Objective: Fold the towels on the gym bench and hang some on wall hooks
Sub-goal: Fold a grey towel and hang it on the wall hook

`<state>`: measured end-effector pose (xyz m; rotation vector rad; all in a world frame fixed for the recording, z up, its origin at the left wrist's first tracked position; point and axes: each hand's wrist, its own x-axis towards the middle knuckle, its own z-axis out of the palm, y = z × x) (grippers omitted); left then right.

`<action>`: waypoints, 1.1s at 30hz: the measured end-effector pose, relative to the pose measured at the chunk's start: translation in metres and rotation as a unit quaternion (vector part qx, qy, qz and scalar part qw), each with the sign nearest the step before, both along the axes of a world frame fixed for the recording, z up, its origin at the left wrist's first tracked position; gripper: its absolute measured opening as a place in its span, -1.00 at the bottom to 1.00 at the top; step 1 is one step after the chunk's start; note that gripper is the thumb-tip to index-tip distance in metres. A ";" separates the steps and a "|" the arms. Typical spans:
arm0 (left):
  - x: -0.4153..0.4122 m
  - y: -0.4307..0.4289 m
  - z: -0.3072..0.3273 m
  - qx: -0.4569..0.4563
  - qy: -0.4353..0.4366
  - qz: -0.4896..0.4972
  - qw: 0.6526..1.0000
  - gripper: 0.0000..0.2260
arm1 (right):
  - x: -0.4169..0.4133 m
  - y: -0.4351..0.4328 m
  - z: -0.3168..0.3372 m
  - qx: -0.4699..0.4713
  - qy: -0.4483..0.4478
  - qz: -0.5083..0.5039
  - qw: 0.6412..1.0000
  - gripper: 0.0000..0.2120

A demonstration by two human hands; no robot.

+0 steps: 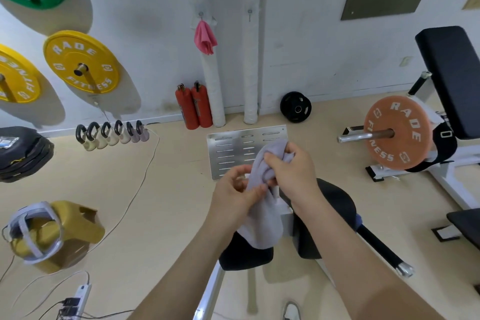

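Both hands are on one lavender towel [262, 218], held up in the air. The right hand [292, 167] has its fingers curled tight round the bunched top. The left hand [233, 191] pinches a fold between thumb and fingertips, just below and left of the right fingers. The towel's tail hangs down from the fingers in front of the black bench pad [335, 205]; I cannot tell if it touches.

A pink towel [205, 37] is already on a wall hook, far above and beyond the fingers. The free hook [250, 11] sits just to its right.

Risks:
- The towel is wadded, not flat. Folded like this it would likely end lumpy or uneven.
- The left pinch is small, so the fold could slip out and the tail drop to the floor.
- Hung as a thick wad, it could slide off the small hook.
- The white cable [135, 189] on the floor, left of the fingers, could snag a foot on the way to the wall.

Containers: none plainly holds anything. The gold object [75, 223], far left and below the fingers, has a white-framed item on it. I cannot tell if it is a container.
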<state>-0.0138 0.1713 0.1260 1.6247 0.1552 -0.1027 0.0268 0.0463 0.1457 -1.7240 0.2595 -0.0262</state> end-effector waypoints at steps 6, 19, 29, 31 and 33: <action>-0.013 0.013 -0.017 0.047 0.066 -0.119 0.990 -0.80 | 0.032 -0.022 0.018 0.079 -0.033 -0.114 0.990 -0.91; 0.002 0.036 0.043 -0.121 -0.021 -0.140 0.983 -0.65 | 0.059 -0.053 0.018 -0.174 0.091 0.029 0.980 -0.81; -0.006 0.024 0.072 0.040 -0.113 -0.188 0.975 -0.82 | 0.055 -0.044 0.027 -0.134 0.136 0.194 0.962 -0.79; -0.005 0.023 0.076 0.130 -0.199 -0.162 0.958 -0.88 | 0.052 -0.043 0.031 -0.092 0.138 0.219 0.961 -0.78; -0.002 0.025 0.082 0.145 -0.250 -0.144 0.946 -0.84 | 0.051 -0.042 0.033 -0.054 0.126 0.234 0.963 -0.80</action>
